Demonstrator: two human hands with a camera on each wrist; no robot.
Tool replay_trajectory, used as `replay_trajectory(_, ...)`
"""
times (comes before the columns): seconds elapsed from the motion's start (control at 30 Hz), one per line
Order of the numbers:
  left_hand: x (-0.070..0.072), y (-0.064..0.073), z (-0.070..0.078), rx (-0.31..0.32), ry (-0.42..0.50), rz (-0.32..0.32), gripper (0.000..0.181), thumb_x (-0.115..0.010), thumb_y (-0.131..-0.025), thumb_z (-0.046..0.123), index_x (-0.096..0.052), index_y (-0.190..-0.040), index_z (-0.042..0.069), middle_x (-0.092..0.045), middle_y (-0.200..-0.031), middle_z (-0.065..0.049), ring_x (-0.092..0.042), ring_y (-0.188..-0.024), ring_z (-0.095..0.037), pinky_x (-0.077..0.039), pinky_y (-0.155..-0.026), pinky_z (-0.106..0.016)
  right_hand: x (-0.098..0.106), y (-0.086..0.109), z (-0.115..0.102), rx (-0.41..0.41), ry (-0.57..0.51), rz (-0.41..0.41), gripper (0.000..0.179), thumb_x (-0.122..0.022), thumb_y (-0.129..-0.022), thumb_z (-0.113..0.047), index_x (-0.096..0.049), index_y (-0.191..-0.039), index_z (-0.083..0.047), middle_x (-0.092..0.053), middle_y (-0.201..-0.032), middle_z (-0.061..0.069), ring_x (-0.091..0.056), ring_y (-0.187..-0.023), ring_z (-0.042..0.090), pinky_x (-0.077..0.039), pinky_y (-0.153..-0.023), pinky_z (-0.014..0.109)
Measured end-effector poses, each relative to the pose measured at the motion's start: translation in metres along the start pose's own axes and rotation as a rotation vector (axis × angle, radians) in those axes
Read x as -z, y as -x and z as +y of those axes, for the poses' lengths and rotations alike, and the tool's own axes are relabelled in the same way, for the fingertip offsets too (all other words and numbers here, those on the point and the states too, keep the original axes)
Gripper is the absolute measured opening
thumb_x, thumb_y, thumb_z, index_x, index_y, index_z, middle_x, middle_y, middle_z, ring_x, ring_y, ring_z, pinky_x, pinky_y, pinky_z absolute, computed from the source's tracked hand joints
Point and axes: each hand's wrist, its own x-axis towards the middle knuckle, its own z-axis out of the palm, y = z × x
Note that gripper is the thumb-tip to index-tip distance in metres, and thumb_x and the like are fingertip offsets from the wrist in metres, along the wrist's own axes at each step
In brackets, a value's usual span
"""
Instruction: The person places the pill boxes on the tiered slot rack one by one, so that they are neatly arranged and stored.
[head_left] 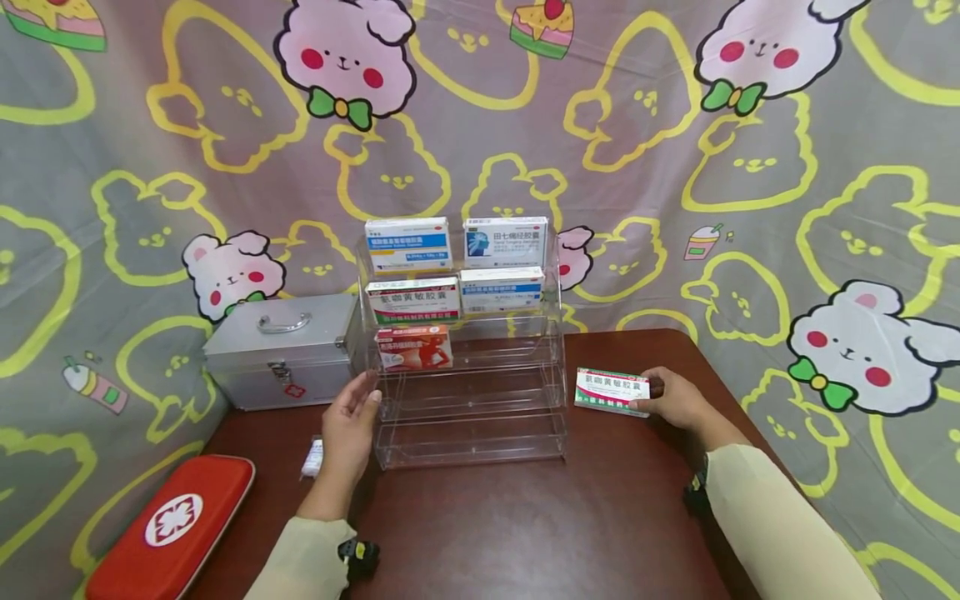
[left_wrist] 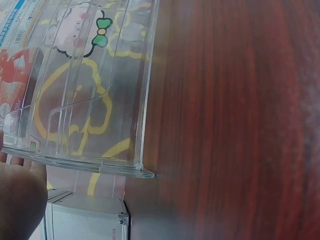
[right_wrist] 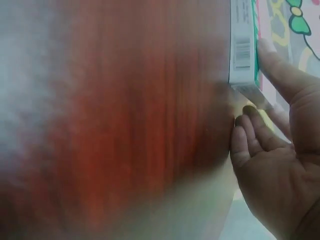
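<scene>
A clear tiered display rack (head_left: pixel 472 454) stands on the table with several medicine boxes on its upper tiers. My left hand (head_left: pixel 350 425) is at the rack's left side, the side panel's edge between thumb and fingers; in the left wrist view that hand (left_wrist: pixel 20 195) is partly cut off. Closest to it on the rack is a red medicine box (head_left: pixel 414 348). To the right of the rack, my right hand (head_left: pixel 675 400) pinches a white, green and red medicine box (head_left: pixel 611 390) by its right end, its printed front showing. In the right wrist view, the box's end (right_wrist: pixel 242 50) carries a barcode.
A silver metal case (head_left: pixel 281 358) with a handle stands left of the rack. Nearer on the left lie a red zip case (head_left: pixel 176 525) with a white emblem and a small white item (head_left: pixel 312 457). Patterned cloth (head_left: pixel 480 125) hangs around the brown table (head_left: pixel 540 533).
</scene>
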Motion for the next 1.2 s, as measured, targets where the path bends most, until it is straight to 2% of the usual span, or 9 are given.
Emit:
replay_trajectory(0.1, -0.001, 0.000, 0.000, -0.001, 0.010, 0.001, 0.045, -0.062, -0.108, 0.000, -0.057, -0.153, -0.005, -0.059, -0.157, -0.026, -0.059, -0.142, -0.018, -0.049, -0.107, -0.006, -0.001, 0.007, -0.002, 0.002, -0.031, 0.070, 0.058, -0.083, -0.099, -0.027, -0.056, -0.141, 0.002, -0.068, -0.133, 0.028, -0.066, -0.121, 0.042, -0.059, -0.094, 0.046)
replay_trajectory(0.23, 0.000, 0.000, -0.001, 0.003, 0.009, 0.000, 0.045, -0.062, -0.108, 0.000, -0.057, -0.153, -0.004, -0.059, -0.157, -0.025, -0.059, -0.140, -0.013, -0.049, -0.108, -0.006, -0.002, 0.014, -0.004, -0.001, -0.082, 0.168, 0.047, -0.079, -0.102, -0.026, -0.062, -0.138, -0.001, -0.071, -0.133, 0.025, -0.068, -0.122, 0.039, -0.060, -0.088, 0.033)
replay_trajectory(0.37, 0.001, -0.001, -0.002, 0.012, 0.002, -0.003, 0.046, -0.062, -0.109, 0.001, -0.057, -0.154, -0.002, -0.060, -0.158, -0.021, -0.058, -0.143, -0.017, -0.049, -0.109, -0.007, -0.004, 0.021, -0.004, -0.005, -0.158, 0.217, 0.042, -0.076, -0.105, -0.026, -0.065, -0.138, -0.002, -0.070, -0.136, 0.024, -0.069, -0.123, 0.039, -0.058, -0.080, 0.020)
replay_trajectory(0.53, 0.001, -0.001, -0.002, 0.012, 0.009, -0.004, 0.046, -0.062, -0.109, 0.000, -0.056, -0.154, -0.002, -0.060, -0.158, -0.020, -0.058, -0.142, -0.015, -0.048, -0.110, -0.008, -0.003, 0.030, -0.004, 0.007, -0.217, 0.257, 0.040, -0.072, -0.108, -0.028, -0.066, -0.137, -0.002, -0.069, -0.136, 0.024, -0.068, -0.127, 0.040, -0.055, -0.079, 0.013)
replay_trajectory(0.6, 0.001, 0.000, -0.002, 0.010, 0.016, -0.004, 0.046, -0.062, -0.108, -0.001, -0.056, -0.154, -0.003, -0.060, -0.158, -0.021, -0.059, -0.139, -0.010, -0.048, -0.110, -0.007, -0.001, 0.033, -0.005, 0.013, -0.245, 0.275, 0.039, -0.071, -0.108, -0.028, -0.066, -0.137, -0.001, -0.070, -0.137, 0.025, -0.069, -0.125, 0.036, -0.055, -0.079, 0.012)
replay_trajectory(0.73, 0.001, 0.000, -0.002, 0.005, 0.015, -0.002, 0.046, -0.062, -0.108, 0.000, -0.056, -0.154, -0.004, -0.060, -0.158, -0.022, -0.060, -0.136, -0.005, -0.048, -0.110, -0.007, 0.004, 0.037, -0.010, 0.019, -0.316, 0.320, 0.040, -0.070, -0.108, -0.027, -0.065, -0.138, 0.000, -0.071, -0.135, 0.022, -0.069, -0.112, 0.012, -0.056, -0.079, 0.011)
replay_trajectory(0.83, 0.002, -0.001, -0.002, 0.000, 0.001, -0.001, 0.046, -0.063, -0.108, 0.000, -0.057, -0.154, -0.003, -0.060, -0.158, -0.022, -0.059, -0.138, -0.008, -0.048, -0.110, -0.007, 0.010, 0.038, -0.017, 0.036, -0.423, 0.357, 0.042, -0.071, -0.108, -0.024, -0.062, -0.139, 0.003, -0.074, -0.123, 0.007, -0.066, -0.099, -0.002, -0.059, -0.078, 0.012)
replay_trajectory(1.0, 0.003, -0.001, -0.001, 0.001, -0.002, -0.006, 0.046, -0.063, -0.109, 0.002, -0.057, -0.154, -0.002, -0.060, -0.158, -0.020, -0.057, -0.144, -0.018, -0.048, -0.111, -0.007, 0.024, 0.038, -0.044, 0.108, -0.713, 0.421, 0.030, -0.074, -0.104, -0.011, -0.064, -0.130, 0.003, -0.073, -0.100, -0.016, -0.068, -0.089, -0.001, -0.062, -0.077, 0.014)
replay_trajectory(1.2, 0.002, -0.001, -0.002, -0.001, 0.011, -0.013, 0.046, -0.062, -0.109, 0.001, -0.056, -0.154, -0.003, -0.060, -0.158, -0.021, -0.057, -0.145, -0.019, -0.048, -0.111, -0.008, 0.040, 0.040, -0.090, 0.215, -1.037, 0.456, 0.015, -0.076, -0.101, -0.002, -0.071, -0.114, -0.007, -0.075, -0.101, -0.005, -0.072, -0.094, 0.007, -0.065, -0.080, 0.017)
